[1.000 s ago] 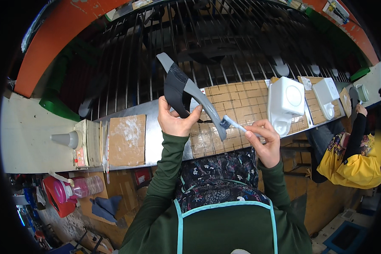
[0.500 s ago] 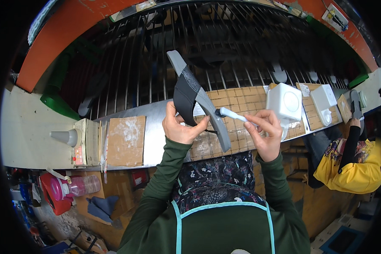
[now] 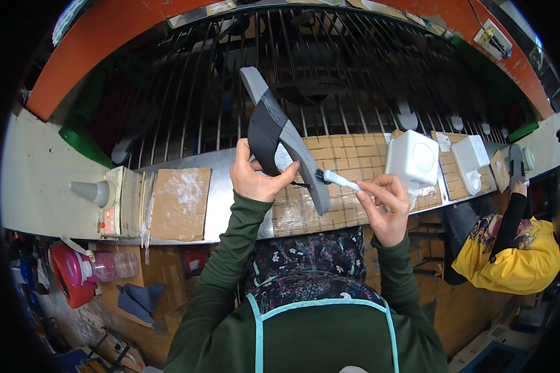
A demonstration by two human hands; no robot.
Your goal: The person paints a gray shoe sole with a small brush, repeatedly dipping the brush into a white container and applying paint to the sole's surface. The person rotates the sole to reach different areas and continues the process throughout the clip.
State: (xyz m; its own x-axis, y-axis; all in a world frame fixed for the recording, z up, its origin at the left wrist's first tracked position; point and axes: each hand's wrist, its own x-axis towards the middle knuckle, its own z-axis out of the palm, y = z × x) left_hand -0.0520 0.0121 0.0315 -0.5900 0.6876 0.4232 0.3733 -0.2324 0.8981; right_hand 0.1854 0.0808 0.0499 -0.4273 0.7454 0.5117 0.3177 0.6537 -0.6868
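My left hand [image 3: 258, 177] grips a grey sandal [image 3: 302, 155] with a wide black strap [image 3: 267, 133], its fingers partly hidden behind the strap. The sandal is tilted, one end pointing away to the upper left and the other toward me. Between the fingertips of my right hand [image 3: 387, 205] is the pale handle of a small brush [image 3: 341, 181]. The brush's dark bristles touch the edge of the sole near its lower end. Just right of my right hand stands a white plastic container [image 3: 413, 158] with a round lid.
Beyond the bench runs a rack of metal rods [image 3: 186, 118] with dark sandals on it. Taped cardboard [image 3: 361, 152] lies under my hands, and a stained cardboard sheet [image 3: 179, 202] is at left. A co-worker in yellow [image 3: 510, 261] sits at right, near another white container [image 3: 470, 155].
The bristles have shifted down along the sole's edge toward its lower end. Both hands appear slightly further left in the picture, and the whole view has shifted a little.
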